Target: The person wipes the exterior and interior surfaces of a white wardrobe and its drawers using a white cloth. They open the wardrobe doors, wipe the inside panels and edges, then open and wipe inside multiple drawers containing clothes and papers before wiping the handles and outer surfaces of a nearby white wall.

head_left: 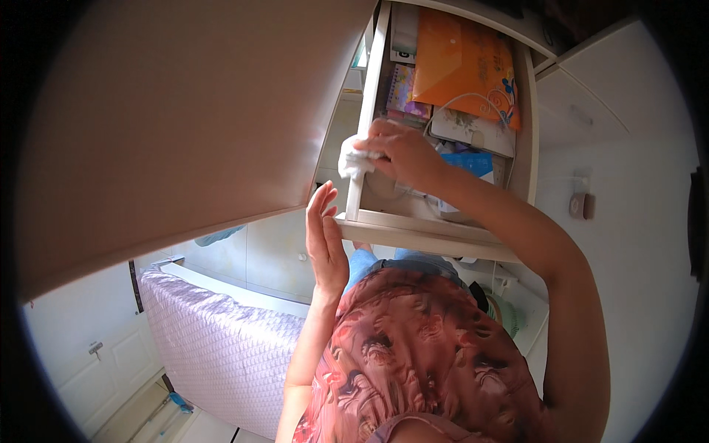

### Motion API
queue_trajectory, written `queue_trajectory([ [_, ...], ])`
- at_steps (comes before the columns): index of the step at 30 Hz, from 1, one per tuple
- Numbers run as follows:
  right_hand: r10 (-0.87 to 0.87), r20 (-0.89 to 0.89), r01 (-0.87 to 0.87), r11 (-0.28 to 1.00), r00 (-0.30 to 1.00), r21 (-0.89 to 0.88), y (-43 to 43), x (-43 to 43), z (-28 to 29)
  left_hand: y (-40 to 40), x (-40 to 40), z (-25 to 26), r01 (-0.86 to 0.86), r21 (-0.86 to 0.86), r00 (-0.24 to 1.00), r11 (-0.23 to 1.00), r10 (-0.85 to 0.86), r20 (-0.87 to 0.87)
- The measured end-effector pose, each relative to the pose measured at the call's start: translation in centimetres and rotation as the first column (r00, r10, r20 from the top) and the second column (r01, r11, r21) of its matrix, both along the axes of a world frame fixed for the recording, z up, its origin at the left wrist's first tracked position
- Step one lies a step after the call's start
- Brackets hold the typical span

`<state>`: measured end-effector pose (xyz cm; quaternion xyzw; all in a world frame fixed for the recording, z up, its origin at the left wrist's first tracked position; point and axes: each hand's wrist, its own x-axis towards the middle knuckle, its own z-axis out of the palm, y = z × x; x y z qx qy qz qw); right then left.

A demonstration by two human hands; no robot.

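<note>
My right hand (407,152) pinches a crumpled white cloth or tissue (354,159) over the left side wall of a pulled-out wooden drawer (367,111). The cloth wraps over the wall's top edge. Beside the drawer's front left corner is my left hand (327,243), upright with extended fingers and nothing in it; whether it touches the corner is hard to tell. Inside the drawer lie an orange document folder (460,61), a spiral notebook (400,91), a white item with a floral print (471,130), and a blue-and-white box (471,164). A white cable (465,95) loops across them.
A large brown panel (183,122) fills the upper left, close to the drawer. Below it is a bed with a quilted lilac cover (221,338). At right, a small device (581,206) is fixed to the white wall. A green basket (505,317) stands beside my body.
</note>
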<state>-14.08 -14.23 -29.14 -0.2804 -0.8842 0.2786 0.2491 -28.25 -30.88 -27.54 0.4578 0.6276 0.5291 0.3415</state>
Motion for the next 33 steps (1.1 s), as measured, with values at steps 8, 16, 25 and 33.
queue_trajectory([
  [8,0.252,-0.012,-0.248,0.942,0.968,-0.226,-4.8,-0.4,1.8,-0.8,0.4,-1.6,-0.031,0.025,0.999,0.999,0.03,0.032],
  [16,0.279,0.544,-0.249,0.96,0.791,-0.131,-2.5,4.2,6.3,-0.9,0.1,-1.7,0.022,0.014,0.991,1.0,-0.024,0.131],
  [25,0.255,0.061,-0.223,0.92,0.965,-0.321,-5.7,1.8,4.0,-0.9,-0.4,-2.3,0.016,0.035,0.997,0.999,-0.019,0.077],
  [33,0.097,0.371,0.11,0.86,0.924,-0.499,-7.4,15.6,6.4,-0.6,-0.2,-1.5,0.017,0.029,0.995,0.999,-0.02,0.101],
])
